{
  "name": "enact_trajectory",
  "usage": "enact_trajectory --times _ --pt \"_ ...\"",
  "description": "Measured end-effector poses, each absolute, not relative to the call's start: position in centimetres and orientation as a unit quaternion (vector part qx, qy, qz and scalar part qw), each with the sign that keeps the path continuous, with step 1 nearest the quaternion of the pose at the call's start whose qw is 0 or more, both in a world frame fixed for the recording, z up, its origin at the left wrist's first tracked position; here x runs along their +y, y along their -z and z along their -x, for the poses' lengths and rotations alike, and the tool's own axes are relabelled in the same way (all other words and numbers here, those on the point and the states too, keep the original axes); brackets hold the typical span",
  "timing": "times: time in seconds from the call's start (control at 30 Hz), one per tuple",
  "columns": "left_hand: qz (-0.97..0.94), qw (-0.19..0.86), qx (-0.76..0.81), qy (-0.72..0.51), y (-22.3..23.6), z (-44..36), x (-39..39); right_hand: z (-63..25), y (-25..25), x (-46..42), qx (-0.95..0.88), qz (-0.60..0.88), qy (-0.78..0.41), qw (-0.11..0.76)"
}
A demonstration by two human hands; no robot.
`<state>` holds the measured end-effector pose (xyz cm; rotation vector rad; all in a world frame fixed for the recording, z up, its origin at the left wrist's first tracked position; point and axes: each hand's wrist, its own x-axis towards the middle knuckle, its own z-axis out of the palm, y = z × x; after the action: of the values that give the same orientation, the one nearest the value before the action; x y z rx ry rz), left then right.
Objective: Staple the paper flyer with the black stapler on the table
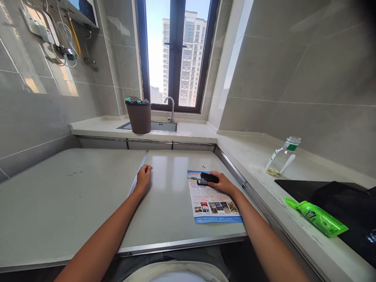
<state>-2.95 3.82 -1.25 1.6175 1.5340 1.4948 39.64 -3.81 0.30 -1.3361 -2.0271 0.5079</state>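
My right hand point(222, 183) grips a black stapler point(209, 178), which lies over the upper part of a printed flyer point(213, 197) with blue borders and small photos. Part of the stapler's rear is hidden by the fingers. Just beyond the flyer's top edge are a few tiny bits point(203, 167), too small to name. Well to the left, my left hand point(143, 178) rests beside the seam between the two pale table panels point(170, 196). Its fingers are curled in, and nothing shows in them.
A brown bin point(140, 117) stands at the edge of the sink point(164, 126), near the faucet point(171, 107). On the right-hand counter point(249, 152) are a glass bottle point(282, 156), a green squeeze bottle point(320, 219) and a dark cloth-like item point(337, 196). A metal rail borders the table.
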Motion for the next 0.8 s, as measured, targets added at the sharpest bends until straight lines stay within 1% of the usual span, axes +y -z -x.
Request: enact_trajectory --times 0.4,0.53,0.67,0.8 --pt "-0.602 0.224 0.552 -0.532 0.8 2.6 3.2 -39.3 -0.3 -3.9 -0.758 0.512 -0.207 0.348" --pt "-0.596 0.234 0.549 -0.537 0.9 2.6 3.3 -39.7 0.1 -3.0 -0.723 0.525 -0.203 0.401" --pt "-0.581 0.255 0.546 -0.547 1.0 2.8 3.4 -41.0 1.0 -1.6 -0.662 0.569 -0.152 0.464" --pt "-0.552 0.286 0.535 -0.571 1.1 3.1 3.6 -42.2 1.4 -0.3 -0.655 0.582 -0.119 0.468"
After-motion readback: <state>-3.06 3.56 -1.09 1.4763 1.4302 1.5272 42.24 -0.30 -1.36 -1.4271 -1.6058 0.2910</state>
